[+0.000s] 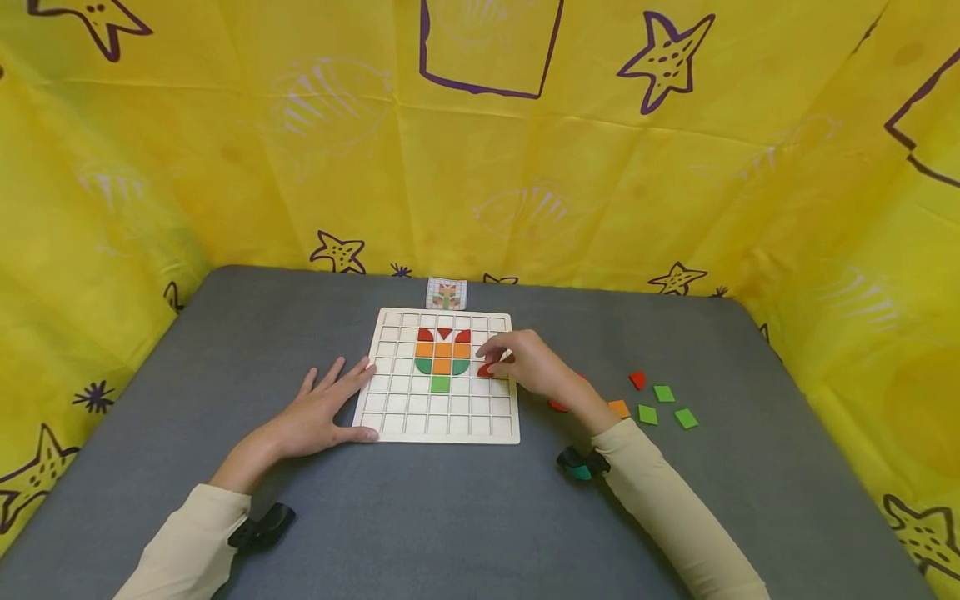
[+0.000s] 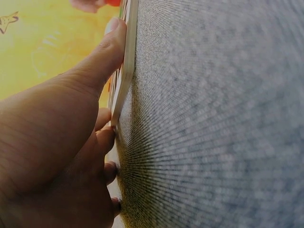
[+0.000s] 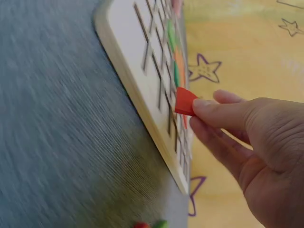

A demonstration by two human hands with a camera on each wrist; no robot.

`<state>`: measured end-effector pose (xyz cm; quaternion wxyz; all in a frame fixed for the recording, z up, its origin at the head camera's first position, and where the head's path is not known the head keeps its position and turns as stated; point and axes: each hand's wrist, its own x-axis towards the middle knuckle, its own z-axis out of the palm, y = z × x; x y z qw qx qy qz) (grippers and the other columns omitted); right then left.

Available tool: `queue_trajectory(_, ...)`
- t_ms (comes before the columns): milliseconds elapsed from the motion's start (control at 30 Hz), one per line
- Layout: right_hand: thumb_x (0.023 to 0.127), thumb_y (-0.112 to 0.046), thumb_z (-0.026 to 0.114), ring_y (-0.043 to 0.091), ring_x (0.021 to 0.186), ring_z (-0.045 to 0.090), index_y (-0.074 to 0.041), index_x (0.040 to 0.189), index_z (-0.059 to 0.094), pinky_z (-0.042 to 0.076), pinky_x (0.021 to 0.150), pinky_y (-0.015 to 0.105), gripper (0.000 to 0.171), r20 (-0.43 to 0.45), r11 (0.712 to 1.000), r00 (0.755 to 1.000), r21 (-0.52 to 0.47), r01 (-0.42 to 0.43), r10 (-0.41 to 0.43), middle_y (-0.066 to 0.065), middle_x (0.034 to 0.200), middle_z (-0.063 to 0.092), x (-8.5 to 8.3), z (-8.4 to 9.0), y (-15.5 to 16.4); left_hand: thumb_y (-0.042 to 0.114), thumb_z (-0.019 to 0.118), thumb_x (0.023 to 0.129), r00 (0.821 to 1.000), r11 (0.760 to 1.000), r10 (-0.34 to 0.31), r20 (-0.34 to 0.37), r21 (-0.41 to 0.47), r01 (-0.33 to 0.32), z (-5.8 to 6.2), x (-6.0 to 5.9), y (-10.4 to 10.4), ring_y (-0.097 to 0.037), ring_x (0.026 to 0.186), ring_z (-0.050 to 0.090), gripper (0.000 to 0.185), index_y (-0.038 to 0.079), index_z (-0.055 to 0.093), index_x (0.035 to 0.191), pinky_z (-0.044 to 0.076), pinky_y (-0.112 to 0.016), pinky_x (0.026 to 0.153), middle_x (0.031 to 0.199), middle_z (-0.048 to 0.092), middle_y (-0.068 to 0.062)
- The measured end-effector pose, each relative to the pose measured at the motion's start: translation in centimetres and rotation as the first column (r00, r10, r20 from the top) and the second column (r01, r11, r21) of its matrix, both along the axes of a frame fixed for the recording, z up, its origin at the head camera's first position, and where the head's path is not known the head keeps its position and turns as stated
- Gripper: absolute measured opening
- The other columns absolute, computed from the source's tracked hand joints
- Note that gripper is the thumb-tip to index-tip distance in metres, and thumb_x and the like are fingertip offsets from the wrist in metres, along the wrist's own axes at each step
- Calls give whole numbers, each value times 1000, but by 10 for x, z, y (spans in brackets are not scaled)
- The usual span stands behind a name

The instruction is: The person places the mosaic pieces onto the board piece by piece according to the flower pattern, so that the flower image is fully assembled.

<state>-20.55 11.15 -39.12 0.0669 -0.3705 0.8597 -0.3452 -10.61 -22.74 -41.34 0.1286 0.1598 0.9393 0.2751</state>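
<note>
Your right hand [image 1: 528, 362] pinches a red piece [image 3: 185, 101] between thumb and fingertips, holding it over the grid board [image 1: 390, 417] near its right edge, just right of the orange and green pieces already seated in the middle cells. The empty cells lie directly beneath and leftward of the grip. Your left hand [image 1: 330, 408] lies flat with straight fingers against the board's left edge, thumb at its near-left corner. Spare pieces [image 1: 663, 393] lie on the table towards its right edge.

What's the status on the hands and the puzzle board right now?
Left hand flat, steadying grid board edge. Right hand pinches red tile over board's right side. Flower pattern partly filled. Nothing blocking; spare tiles lie to the right.
</note>
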Motion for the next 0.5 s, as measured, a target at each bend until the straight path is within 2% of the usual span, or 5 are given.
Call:
queue_trajectory(333, 83, 0, 76, 12, 86, 63, -1, 104, 72, 55, 77, 23, 21, 50, 997, 997, -52, -60, 62, 3, 91, 71, 3, -4, -18, 57, 74, 78, 1000, 1000, 0, -17, 7, 0, 2, 1, 1, -49, 146, 1, 102, 9, 27, 155, -7, -68, 110, 162, 18, -17)
queue_trajectory(500, 84, 0, 75, 10, 85, 62, -1, 105, 72, 54, 79, 24, 21, 89, 996, 992, -41, -82, 86, 2, 89, 70, 2, -3, -24, 59, 73, 78, 1000, 1000, -3, -20, 2, 3, 3, 1, 1, -50, 146, 2, 102, 8, 27, 155, -6, -69, 110, 161, 18, -17)
